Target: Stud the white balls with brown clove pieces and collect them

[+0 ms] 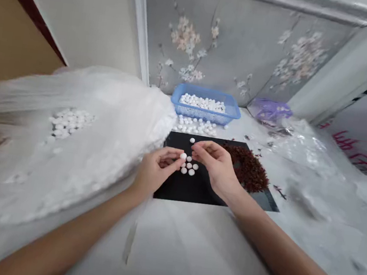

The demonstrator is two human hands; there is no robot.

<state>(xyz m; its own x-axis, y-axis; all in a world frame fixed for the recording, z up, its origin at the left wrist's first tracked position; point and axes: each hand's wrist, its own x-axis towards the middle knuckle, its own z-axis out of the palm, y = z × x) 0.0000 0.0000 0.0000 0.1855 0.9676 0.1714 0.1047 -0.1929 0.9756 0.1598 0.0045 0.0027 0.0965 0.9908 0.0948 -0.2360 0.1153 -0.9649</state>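
My left hand (158, 166) pinches a small round white ball (183, 156) between thumb and fingertips. Close beside it, my right hand (216, 162) has its thumb and fingers pinched together; what lies between them, if anything, is too small to make out. Both hands are above a black mat (176, 190). Under the fingertips, several white round pieces (189, 166) sit in a tight cluster on the mat. One more white ball (192, 140) lies alone just beyond them. A heap of dark red, twig-like bits (250, 169) covers the mat's right side, next to my right wrist.
A blue plastic basket (205, 116) of white balls stands against the flowered wall, with loose white balls (195, 126) in front. At left bulges a large translucent bag (105, 113) full of white balls. Clear plastic wrap (305, 140) and a purple bag (271, 109) lie at right.
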